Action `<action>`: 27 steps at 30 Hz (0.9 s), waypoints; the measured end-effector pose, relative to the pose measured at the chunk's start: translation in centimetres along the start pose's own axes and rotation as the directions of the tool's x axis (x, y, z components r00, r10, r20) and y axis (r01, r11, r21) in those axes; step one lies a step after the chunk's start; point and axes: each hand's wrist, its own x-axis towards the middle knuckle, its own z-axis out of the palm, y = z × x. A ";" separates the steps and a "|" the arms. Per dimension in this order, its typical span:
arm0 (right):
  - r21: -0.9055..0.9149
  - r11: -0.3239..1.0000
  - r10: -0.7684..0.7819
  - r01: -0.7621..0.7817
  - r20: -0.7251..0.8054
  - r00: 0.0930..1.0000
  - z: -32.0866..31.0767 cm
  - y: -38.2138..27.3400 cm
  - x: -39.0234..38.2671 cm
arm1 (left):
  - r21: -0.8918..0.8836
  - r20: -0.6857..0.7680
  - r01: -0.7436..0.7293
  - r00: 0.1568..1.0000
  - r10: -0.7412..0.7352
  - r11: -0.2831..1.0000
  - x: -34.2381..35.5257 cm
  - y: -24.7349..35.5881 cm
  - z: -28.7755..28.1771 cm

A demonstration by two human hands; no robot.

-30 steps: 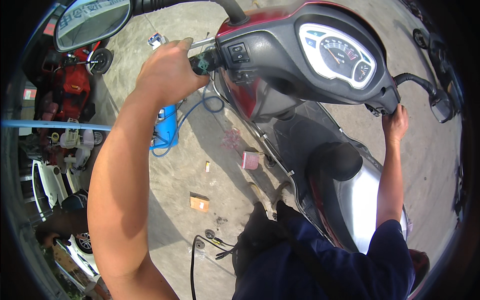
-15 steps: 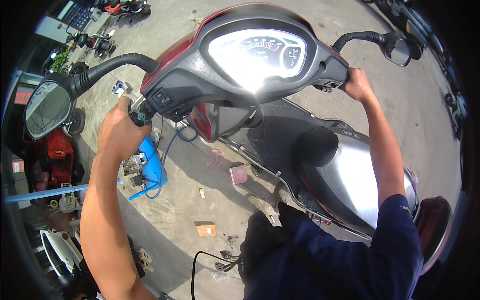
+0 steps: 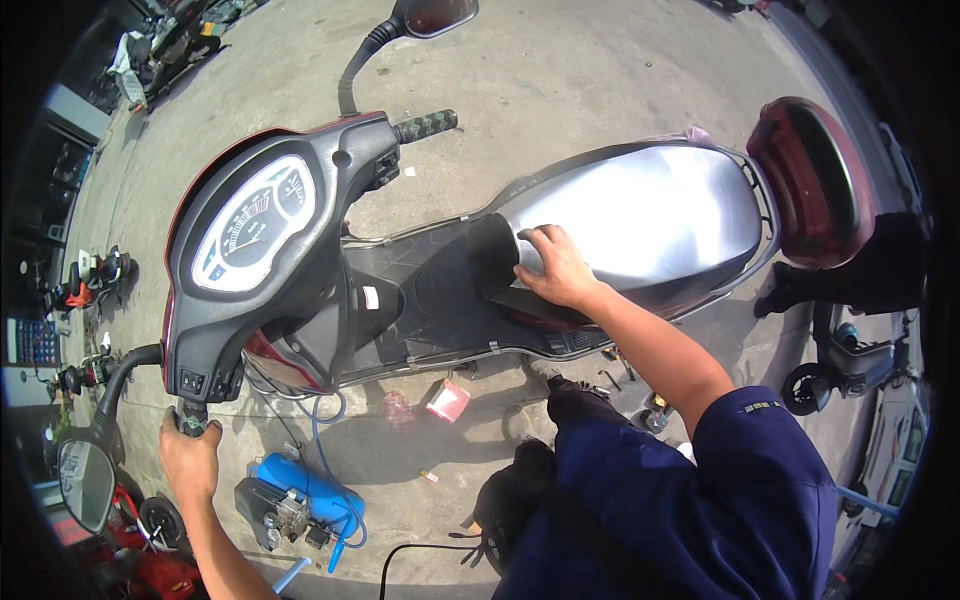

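A dark red motor scooter stands before me, its grey handlebar cover and lit-up round-edged instrument panel [image 3: 250, 228] at the left. My left hand [image 3: 190, 455] is closed around the left handlebar grip [image 3: 193, 415]. On the far side, the patterned right handlebar grip [image 3: 427, 126] has no hand on it. My right hand [image 3: 560, 270] rests at the front end of the shiny seat [image 3: 640, 205], thumb and fingers bent but apart, holding nothing. Between seat and handlebar lies the dark footboard [image 3: 420, 290].
A blue air compressor [image 3: 315, 490] with a hose stands near left. A red-and-white box [image 3: 448, 400] lies on the concrete beside the scooter. The left mirror [image 3: 87, 483] sticks out near me; a red rear box [image 3: 812, 185] sits behind the seat. A person's dark-clothed leg [image 3: 860, 275] shows at right.
My right hand has left the right handlebar grip and come to the seat front. The view has turned right over the scooter. My left hand stays on its grip.
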 end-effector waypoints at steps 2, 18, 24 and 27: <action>-0.153 0.951 0.298 -0.267 0.238 0.925 -0.2 2.5 -11.4 | -0.131 0.122 -0.014 0.992 0.030 0.991 0.1 -0.4 -0.3; -0.028 -0.200 0.978 -0.979 0.053 -0.201 -10.2 -3.1 -66.3 | -0.080 0.054 -0.388 0.918 0.393 0.918 -5.2 0.9 -4.1; 0.133 -0.115 0.993 -0.984 0.050 -0.110 -9.6 -4.8 -67.9 | -0.035 0.065 -0.405 0.911 0.407 0.914 -8.0 4.0 -3.4; 0.205 -0.176 0.984 -0.963 0.058 -0.168 -9.4 -5.1 -71.0 | 0.017 0.067 -0.381 0.923 0.379 0.924 -8.6 5.2 -2.1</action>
